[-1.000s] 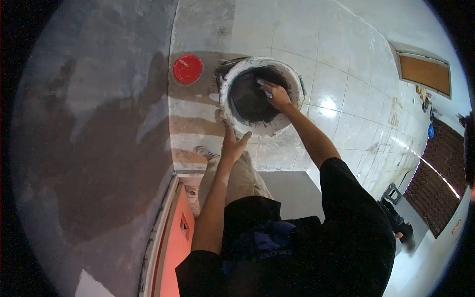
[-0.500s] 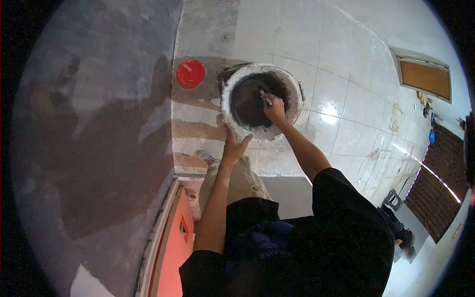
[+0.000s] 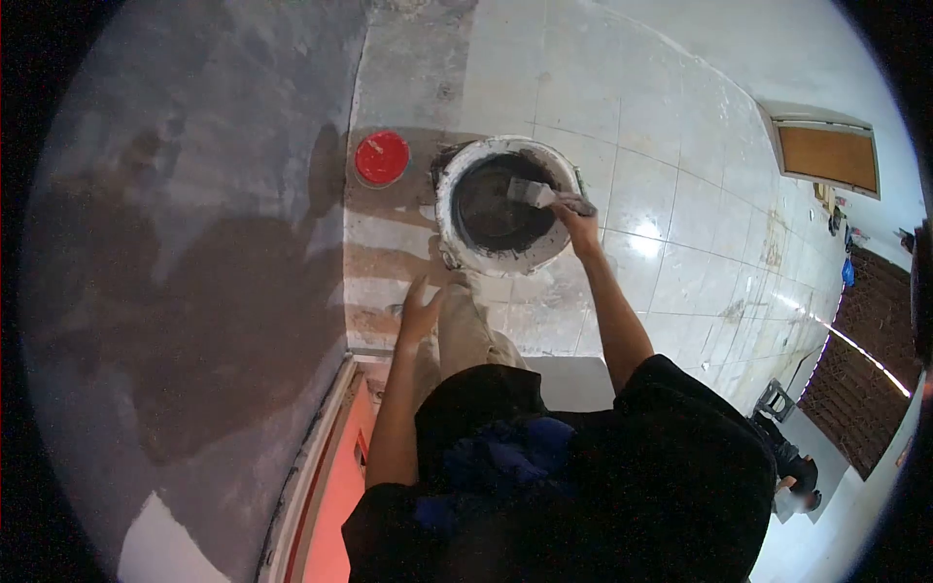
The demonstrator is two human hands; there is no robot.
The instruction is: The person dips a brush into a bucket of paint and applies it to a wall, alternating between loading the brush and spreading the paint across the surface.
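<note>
My right hand (image 3: pixel 581 225) is closed round the handle of a wide, flat paintbrush (image 3: pixel 532 192). The brush's pale head reaches over the mouth of a white bucket (image 3: pixel 457 248), whose rim and inside are smeared dark grey. Dark grey paint-like liquid (image 3: pixel 491 209) lies inside it. Off the bucket's lower left, beside my knee, my left hand (image 3: pixel 419 316) has its fingers apart and holds nothing. To the left of the bucket, near the wall, stands a small red-topped tub (image 3: pixel 381 158).
A wall with patchy dark grey coating (image 3: pixel 214 233) rises along the left. Pale tiles (image 3: pixel 646 194) cover the floor. An orange-pink door-like panel (image 3: pixel 335 486) is at lower left. A person (image 3: pixel 802 476) and a grey stool (image 3: pixel 775 398) are at far right.
My right hand has lifted the paintbrush out of the bucket and moved rightward to its rim. My left hand has let go of the bucket's edge and drawn back down and left.
</note>
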